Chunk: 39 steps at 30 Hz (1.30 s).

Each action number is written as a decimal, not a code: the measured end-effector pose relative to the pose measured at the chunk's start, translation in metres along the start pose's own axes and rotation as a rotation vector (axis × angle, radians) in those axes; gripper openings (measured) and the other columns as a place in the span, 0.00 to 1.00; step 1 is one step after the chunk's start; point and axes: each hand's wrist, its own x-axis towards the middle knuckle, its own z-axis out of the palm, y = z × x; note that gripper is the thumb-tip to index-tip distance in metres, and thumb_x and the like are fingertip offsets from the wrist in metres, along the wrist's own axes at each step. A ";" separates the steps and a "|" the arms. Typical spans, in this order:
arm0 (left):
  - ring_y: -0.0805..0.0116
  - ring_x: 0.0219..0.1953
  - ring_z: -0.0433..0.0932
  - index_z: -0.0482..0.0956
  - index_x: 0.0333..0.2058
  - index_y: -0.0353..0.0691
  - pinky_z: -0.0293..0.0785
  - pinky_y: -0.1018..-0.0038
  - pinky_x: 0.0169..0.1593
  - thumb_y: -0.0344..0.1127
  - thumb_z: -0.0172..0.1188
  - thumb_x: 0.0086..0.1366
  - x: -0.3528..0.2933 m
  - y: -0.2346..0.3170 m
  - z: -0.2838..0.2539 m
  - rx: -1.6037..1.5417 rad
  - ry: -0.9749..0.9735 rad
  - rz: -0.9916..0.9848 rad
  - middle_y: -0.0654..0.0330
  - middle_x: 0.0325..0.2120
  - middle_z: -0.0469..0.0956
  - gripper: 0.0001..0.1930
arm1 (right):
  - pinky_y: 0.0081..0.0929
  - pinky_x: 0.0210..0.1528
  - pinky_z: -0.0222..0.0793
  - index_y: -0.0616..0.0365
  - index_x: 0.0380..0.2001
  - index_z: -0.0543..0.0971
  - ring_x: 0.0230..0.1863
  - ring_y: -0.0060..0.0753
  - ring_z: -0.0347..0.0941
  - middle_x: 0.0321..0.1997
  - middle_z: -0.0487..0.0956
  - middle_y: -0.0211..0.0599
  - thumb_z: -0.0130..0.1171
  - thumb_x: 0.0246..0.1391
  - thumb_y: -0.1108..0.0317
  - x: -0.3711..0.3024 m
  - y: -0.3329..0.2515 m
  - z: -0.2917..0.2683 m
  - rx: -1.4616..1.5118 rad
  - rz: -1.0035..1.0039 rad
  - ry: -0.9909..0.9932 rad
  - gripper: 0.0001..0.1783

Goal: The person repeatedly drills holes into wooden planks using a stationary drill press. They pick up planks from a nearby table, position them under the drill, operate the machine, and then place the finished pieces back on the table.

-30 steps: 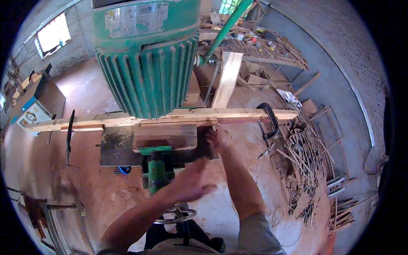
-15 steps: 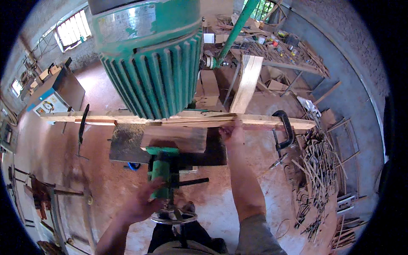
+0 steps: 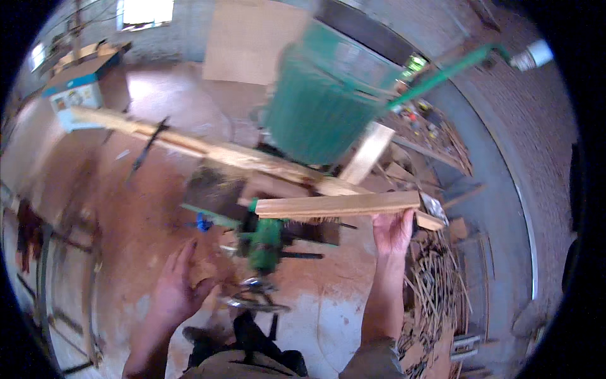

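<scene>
My right hand (image 3: 392,232) grips the right end of a short wooden board (image 3: 334,204), fingers underneath it. The board is lifted roughly level in front of the green machine, and its lower edge looks rough. My left hand (image 3: 178,284) holds nothing, its fingers apart, at the left of the green machine's slide (image 3: 264,249) and metal handwheel (image 3: 255,304). Behind the lifted board a long wooden beam (image 3: 246,161) slants across the machine, with a dark clamp (image 3: 151,145) near its left part. The held board hides part of the machine table.
A large ribbed green motor (image 3: 325,104) hangs over the beam, with a green bar (image 3: 442,79) reaching right. Several wood strips lie in a pile (image 3: 435,297) at the right. A blue-and-white cabinet (image 3: 79,95) stands far left, and a metal frame (image 3: 88,284) stands near left.
The short board is now lifted off the beam in my right hand. My left hand has left the machine's slide and moved left. The whole view has turned and is blurred.
</scene>
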 end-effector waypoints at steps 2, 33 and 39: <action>0.45 0.58 0.64 0.58 0.60 0.32 0.63 0.59 0.60 0.38 0.70 0.49 -0.018 -0.012 -0.033 0.153 0.094 0.056 0.42 0.55 0.65 0.42 | 0.45 0.56 0.67 0.44 0.53 0.73 0.58 0.41 0.66 0.56 0.72 0.35 0.60 0.54 0.52 -0.018 0.052 0.077 -0.077 0.082 -0.117 0.24; 0.47 0.34 0.79 0.72 0.39 0.39 0.75 0.59 0.36 0.45 0.62 0.56 -0.500 -0.312 -0.419 0.274 1.035 -1.273 0.48 0.30 0.79 0.18 | 0.25 0.21 0.71 0.56 0.38 0.69 0.20 0.25 0.70 0.24 0.73 0.34 0.49 0.62 0.65 -0.284 0.678 0.420 -0.744 1.042 -0.828 0.07; 0.45 0.35 0.78 0.73 0.36 0.36 0.73 0.55 0.39 0.39 0.57 0.56 -0.565 -0.367 -0.564 0.578 1.258 -1.400 0.45 0.31 0.78 0.13 | 0.25 0.28 0.71 0.59 0.38 0.75 0.28 0.25 0.72 0.28 0.77 0.35 0.52 0.61 0.66 -0.289 0.685 0.467 -0.867 0.969 -1.010 0.08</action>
